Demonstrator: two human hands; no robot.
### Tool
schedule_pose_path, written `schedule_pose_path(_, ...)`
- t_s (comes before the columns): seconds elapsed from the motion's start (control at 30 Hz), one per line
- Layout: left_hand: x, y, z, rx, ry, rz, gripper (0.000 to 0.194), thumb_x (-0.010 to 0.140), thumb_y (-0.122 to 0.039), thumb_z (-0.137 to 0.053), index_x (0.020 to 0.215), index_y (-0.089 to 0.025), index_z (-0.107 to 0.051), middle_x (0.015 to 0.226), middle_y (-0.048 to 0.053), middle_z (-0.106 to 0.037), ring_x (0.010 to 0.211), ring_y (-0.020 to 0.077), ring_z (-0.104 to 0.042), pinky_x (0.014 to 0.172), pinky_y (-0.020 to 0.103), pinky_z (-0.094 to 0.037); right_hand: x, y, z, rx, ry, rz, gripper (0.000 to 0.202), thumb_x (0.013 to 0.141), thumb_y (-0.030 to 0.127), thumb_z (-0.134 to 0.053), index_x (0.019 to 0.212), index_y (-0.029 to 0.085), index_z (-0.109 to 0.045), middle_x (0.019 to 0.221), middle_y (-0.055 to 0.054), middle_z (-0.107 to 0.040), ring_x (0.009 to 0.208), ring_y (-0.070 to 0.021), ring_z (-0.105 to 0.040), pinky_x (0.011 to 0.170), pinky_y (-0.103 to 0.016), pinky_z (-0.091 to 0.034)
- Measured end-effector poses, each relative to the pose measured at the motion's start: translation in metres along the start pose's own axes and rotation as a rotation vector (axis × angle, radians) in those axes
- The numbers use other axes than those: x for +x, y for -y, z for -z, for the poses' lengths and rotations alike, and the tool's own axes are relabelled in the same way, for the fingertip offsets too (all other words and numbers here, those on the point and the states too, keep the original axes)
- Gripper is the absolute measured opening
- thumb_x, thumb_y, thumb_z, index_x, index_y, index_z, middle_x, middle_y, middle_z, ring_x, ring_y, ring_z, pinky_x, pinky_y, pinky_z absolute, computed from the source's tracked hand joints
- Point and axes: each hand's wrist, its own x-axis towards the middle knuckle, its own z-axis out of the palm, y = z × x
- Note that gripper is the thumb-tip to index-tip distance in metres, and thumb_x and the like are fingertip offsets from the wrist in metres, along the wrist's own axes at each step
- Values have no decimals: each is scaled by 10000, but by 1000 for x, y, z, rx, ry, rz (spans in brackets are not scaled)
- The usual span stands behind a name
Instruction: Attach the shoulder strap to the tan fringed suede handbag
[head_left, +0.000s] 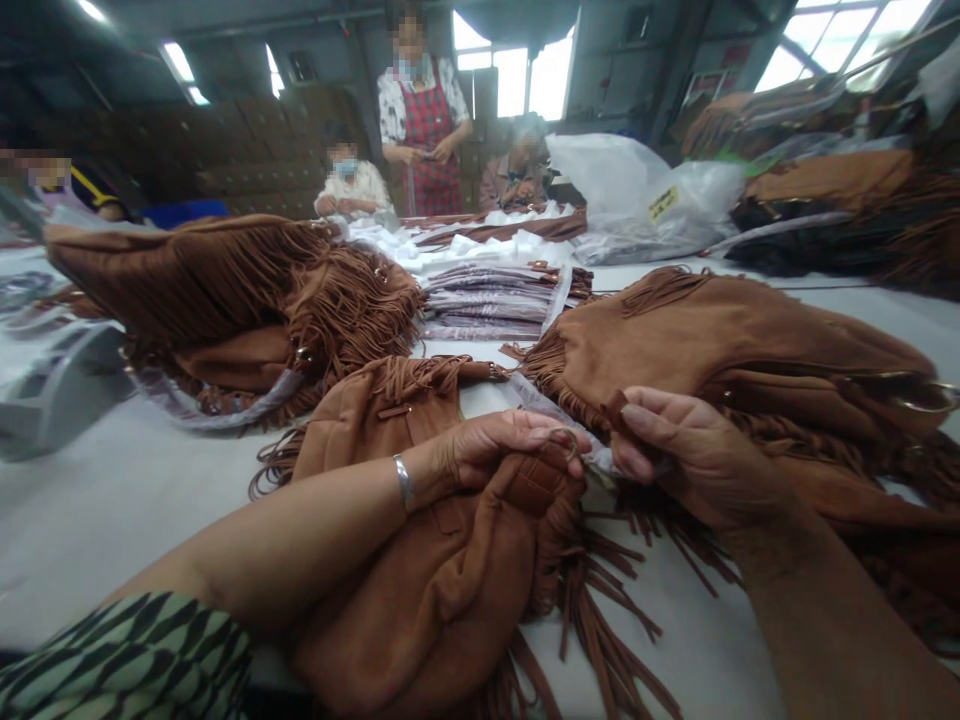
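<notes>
A brown suede fringed bag [442, 590] lies on the white table [112, 500] right in front of me. My left hand [495, 450], with a silver bracelet on the wrist, grips the bag's top corner, where a metal ring [571, 440] shows. My right hand [697, 455] pinches a brown strap end [615, 410] beside that ring, close to the left hand. Long fringes [600, 610] hang from the bag below both hands.
More brown fringed bags lie at the left [232, 290] and right [735, 340]. A stack of wrapped straps [487, 300] sits mid-table, clear plastic bags [645, 200] behind. A grey object [60, 390] rests at the left. Several other people work at the far end.
</notes>
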Motion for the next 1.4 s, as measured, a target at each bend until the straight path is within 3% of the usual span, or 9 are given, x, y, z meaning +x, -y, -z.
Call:
schedule_pose_path(0.13,-2,2,-1,-6,47,28,438,650,-319,-777,1017,-110,-662,906,83,-664,809,157,-628,770,254,-482,-7,4,5,-171,11,-30,247,780,408,-680,732,170,-631,506,7,-537,453,-88,-417,437,-213,-272)
schedule_pose_path(0.33,-5,-3,-1,-57,103,30,519,630,-269,-786,1123,-197,-644,880,71,-687,810,167,-647,776,287,-501,-5,5,8,-124,18,11,327,803,458,-634,627,190,-572,469,19,-470,450,-94,-383,449,-233,-273)
schedule_pose_path(0.5,-5,-5,1,-67,108,57,463,584,-223,-792,1028,-148,-683,899,91,-691,830,187,-655,804,306,-510,-1,0,-2,-96,84,-85,317,805,457,-635,701,162,-582,479,18,-490,438,-82,-376,432,-218,-240)
schedule_pose_path(0.63,-2,-3,1,-21,120,30,461,590,-252,-813,1012,-119,-681,887,95,-693,809,180,-659,783,285,-513,0,-2,-2,-66,106,-80,327,862,429,-569,683,155,-555,500,15,-491,466,-83,-392,461,-213,-285)
schedule_pose_path(0.87,2,1,-9,124,34,-45,406,631,-269,-817,966,-85,-683,808,65,-688,755,116,-638,801,215,-477,0,-3,1,-21,112,-76,332,890,389,-528,653,160,-572,523,0,-506,526,-106,-449,523,-219,-345)
schedule_pose_path(1.1,-5,-7,1,-13,230,99,566,625,-273,-807,1131,-90,-631,988,110,-684,941,195,-640,866,293,-478,3,-3,0,150,130,-123,287,884,395,-539,737,159,-610,489,19,-502,473,-88,-442,479,-192,-350)
schedule_pose_path(1.2,-2,-4,5,-9,183,51,473,654,-244,-784,1076,-75,-653,946,114,-692,914,184,-648,885,287,-468,4,-7,-1,192,137,-145,265,839,412,-607,760,159,-607,477,34,-490,482,-97,-498,488,-198,-389)
schedule_pose_path(1.27,1,-1,5,7,118,14,394,668,-239,-775,1012,-75,-674,905,110,-697,876,175,-653,876,283,-470,3,-8,-3,141,110,-140,255,765,401,-698,825,167,-616,553,21,-571,534,-121,-572,523,-216,-433)
schedule_pose_path(1.4,3,1,-2,77,50,59,346,665,-245,-780,954,-82,-685,889,103,-695,793,167,-654,783,278,-499,-1,5,-9,-198,110,-111,283,719,350,-750,904,159,-655,740,-19,-660,650,-139,-607,616,-240,-465)
